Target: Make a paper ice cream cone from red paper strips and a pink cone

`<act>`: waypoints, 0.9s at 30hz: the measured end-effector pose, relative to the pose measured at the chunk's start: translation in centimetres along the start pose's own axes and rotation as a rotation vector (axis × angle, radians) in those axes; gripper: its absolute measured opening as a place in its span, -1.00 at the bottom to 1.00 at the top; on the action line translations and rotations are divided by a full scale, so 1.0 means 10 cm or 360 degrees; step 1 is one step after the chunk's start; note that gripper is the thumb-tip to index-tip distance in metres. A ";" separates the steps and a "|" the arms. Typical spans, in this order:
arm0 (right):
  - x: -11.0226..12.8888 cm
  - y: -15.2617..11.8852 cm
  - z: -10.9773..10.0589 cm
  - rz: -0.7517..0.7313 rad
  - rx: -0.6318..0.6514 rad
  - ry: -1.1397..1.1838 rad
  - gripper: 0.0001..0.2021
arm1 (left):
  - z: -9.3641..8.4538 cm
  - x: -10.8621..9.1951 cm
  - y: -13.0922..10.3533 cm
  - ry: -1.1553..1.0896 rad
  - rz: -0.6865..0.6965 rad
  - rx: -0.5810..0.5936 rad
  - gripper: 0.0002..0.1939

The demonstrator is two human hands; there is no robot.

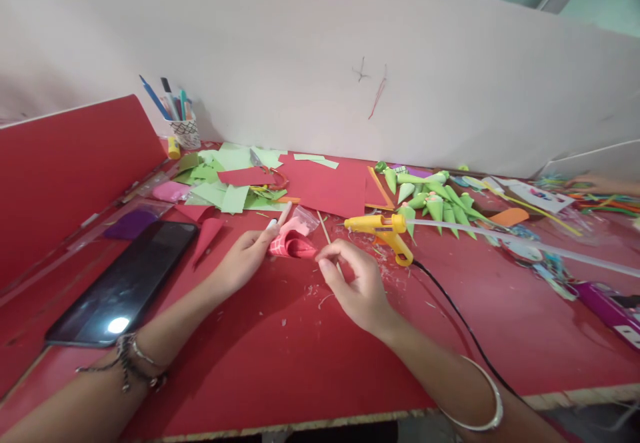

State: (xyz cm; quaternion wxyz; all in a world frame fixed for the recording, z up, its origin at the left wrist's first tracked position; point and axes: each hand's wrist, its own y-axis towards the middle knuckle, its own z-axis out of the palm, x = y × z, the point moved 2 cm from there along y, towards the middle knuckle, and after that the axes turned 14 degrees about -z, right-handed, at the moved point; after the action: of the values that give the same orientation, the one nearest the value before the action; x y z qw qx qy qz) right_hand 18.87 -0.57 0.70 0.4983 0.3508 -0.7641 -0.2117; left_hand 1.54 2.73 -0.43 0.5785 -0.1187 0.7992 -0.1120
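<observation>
A small rolled red paper piece (300,246) with a pale grid pattern on its left part is between my hands, above the red tabletop. My left hand (245,256) is closed on its left end, thumb and fingers pinching it. My right hand (355,286) pinches at its pointed right end with thumb and forefinger. Behind the roll lies a pink scrap (303,220) with clear plastic. A thin stick (324,226) runs behind my right fingers. Just right of them rests a yellow glue gun (383,230) with a long glue stick and black cord.
A black phone (125,283) and red paper cones (207,236) lie left. Green paper pieces (220,180) and red sheets (325,186) lie behind. Several green cones (435,203) sit back right. A pen cup (185,130) stands back left. Another hand (610,183) is at far right.
</observation>
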 end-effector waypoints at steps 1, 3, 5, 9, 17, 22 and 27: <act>-0.01 -0.01 0.00 0.0007 0.0006 0.0010 -0.95 | 0.00 0.00 0.00 -0.0153 -0.0054 0.0048 -0.67; -0.02 -0.02 0.01 0.0042 0.0030 0.0040 -0.97 | 0.02 0.00 0.00 -0.0462 -0.0108 0.0288 -0.67; -0.04 -0.03 0.03 0.0101 0.0081 0.0099 -0.90 | 0.07 0.01 0.00 -0.0738 -0.0151 0.0630 -0.65; -0.09 -0.04 0.08 0.0214 0.0195 0.0268 -0.72 | 0.23 0.01 -0.06 -0.1048 -0.0453 0.1310 -0.56; -0.14 -0.02 0.13 0.0333 0.0122 0.0594 -0.78 | 0.41 0.06 -0.18 -0.1176 -0.0627 0.1680 -0.58; -0.14 -0.01 0.14 0.0465 0.0088 0.0745 -0.82 | 0.40 0.08 -0.19 -0.1188 -0.0745 0.1843 -0.59; -0.12 -0.01 0.14 0.0447 0.0115 0.0824 -0.84 | 0.43 0.08 -0.26 -0.0963 -0.0797 0.2111 -0.55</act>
State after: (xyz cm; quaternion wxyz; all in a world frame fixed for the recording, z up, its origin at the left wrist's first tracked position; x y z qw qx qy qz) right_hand 17.91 0.19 -0.70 0.6883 0.3015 -0.6595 -0.0170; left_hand 5.59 -0.13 -1.64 0.6794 0.0501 0.3211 -0.6579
